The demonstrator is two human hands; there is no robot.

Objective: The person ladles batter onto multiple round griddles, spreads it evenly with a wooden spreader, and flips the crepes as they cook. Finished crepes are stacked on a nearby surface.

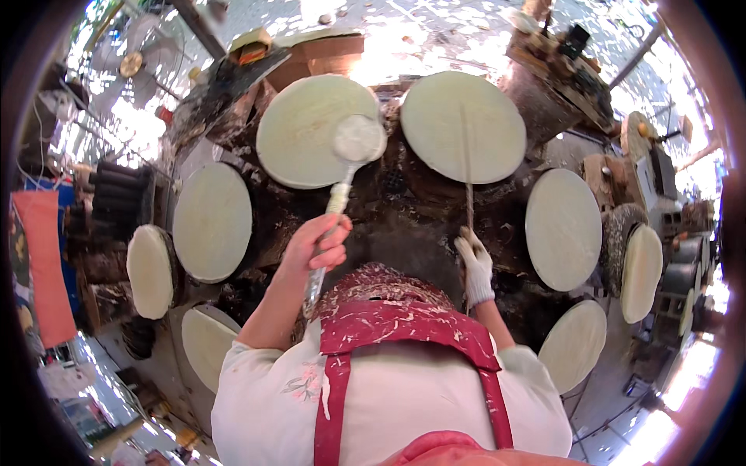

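Observation:
My left hand (320, 242) is bare and closed round the wrapped handle of a metal ladle (356, 140). The ladle's round bowl is coated in pale batter and lies over the right side of a large round pale disc (303, 128); whether it touches cannot be told. My right hand (477, 262), in a white work glove with soiled fingers, grips a long thin rod (468, 198). The rod's far part reaches over a second round pale disc (495, 128). A red apron (408, 323) splashed with dried batter covers my front.
More pale discs stand around me, at left (213, 221) and at right (563, 230). Dark, sooty stove surfaces (402, 233) lie between them. A fan (132, 64) is at the upper left, and a cardboard box (317, 55) sits beyond the discs.

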